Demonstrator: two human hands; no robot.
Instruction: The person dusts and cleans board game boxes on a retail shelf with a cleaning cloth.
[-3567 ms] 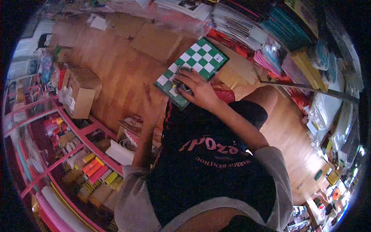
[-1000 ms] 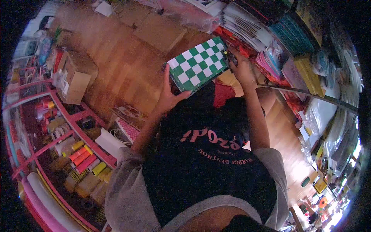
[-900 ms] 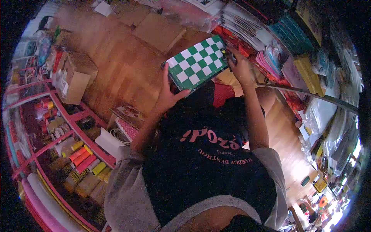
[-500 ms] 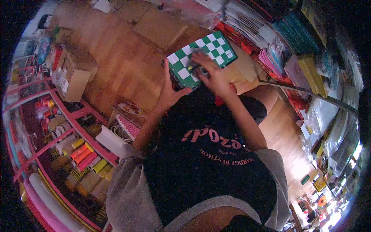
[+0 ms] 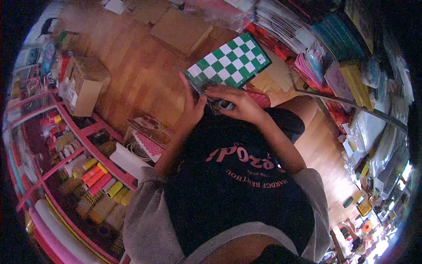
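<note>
A green-and-white checkered board (image 5: 230, 64) is held flat in front of my chest, over the wooden floor. My left hand (image 5: 192, 109) grips its near left corner from below, thumb up along the edge. My right hand (image 5: 234, 101) lies over the near edge of the board, fingers curled around a small dark object (image 5: 221, 104) with a pale round part. What that object is, I cannot tell. My black shirt with red lettering (image 5: 239, 176) fills the lower middle of the view.
Pink shelving (image 5: 74, 145) with rolls and packets runs along the left. An open cardboard box (image 5: 86, 86) and flat cardboard (image 5: 181, 30) lie on the wooden floor (image 5: 140, 75). Stacked books and packets (image 5: 307, 48) fill shelves on the right.
The board went from tilted up against the right shelf to lower and flatter. My right hand slid from the board's far right edge across its top to the near edge.
</note>
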